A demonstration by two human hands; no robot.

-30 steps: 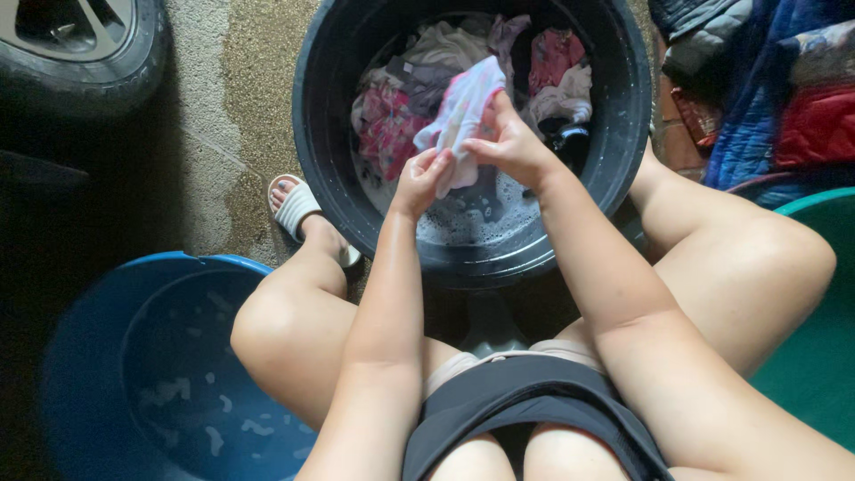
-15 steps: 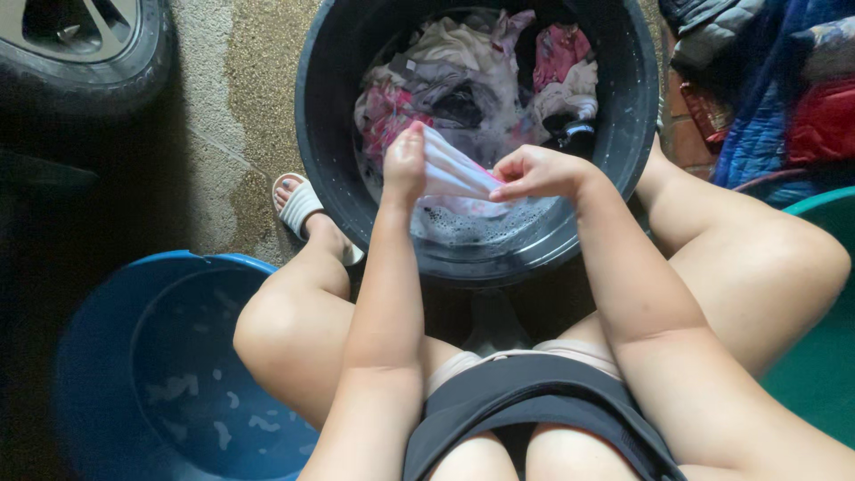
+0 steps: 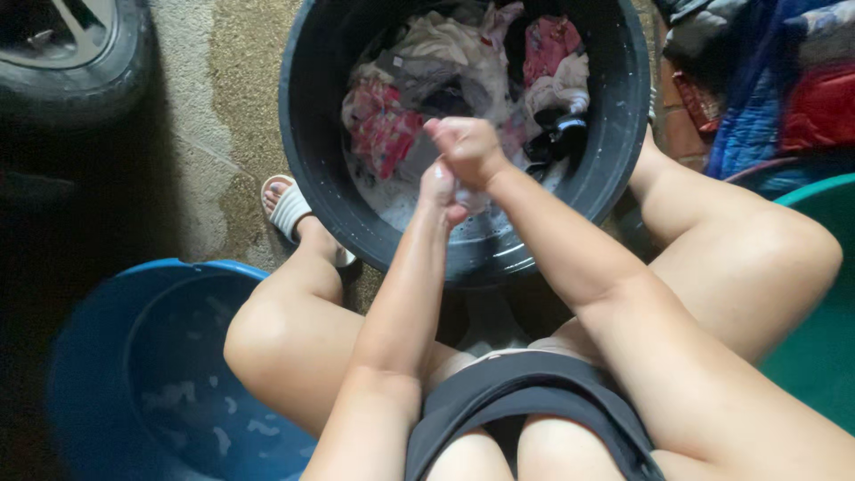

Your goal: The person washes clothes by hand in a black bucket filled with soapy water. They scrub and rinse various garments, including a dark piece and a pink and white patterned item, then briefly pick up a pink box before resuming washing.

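Note:
My left hand (image 3: 441, 189) and my right hand (image 3: 468, 147) are clenched together over the near side of a large black tub (image 3: 303, 169). Between them they squeeze a small pale cloth (image 3: 465, 198), almost wholly hidden inside the fists. The tub holds soapy water and a heap of wet clothes (image 3: 463, 71), white, pink and dark. My knees are spread to either side of the tub.
A blue basin (image 3: 134, 374) with water and foam sits at lower left. My left foot in a white sandal (image 3: 287, 207) rests on the wet concrete floor. A tyre (image 3: 71, 62) lies at upper left. A green tub (image 3: 819, 312) and piled clothes (image 3: 775, 80) are at right.
The pale cloth was held spread open above the tub, then folded. Now both hands have closed tightly around it, lower and nearer my body.

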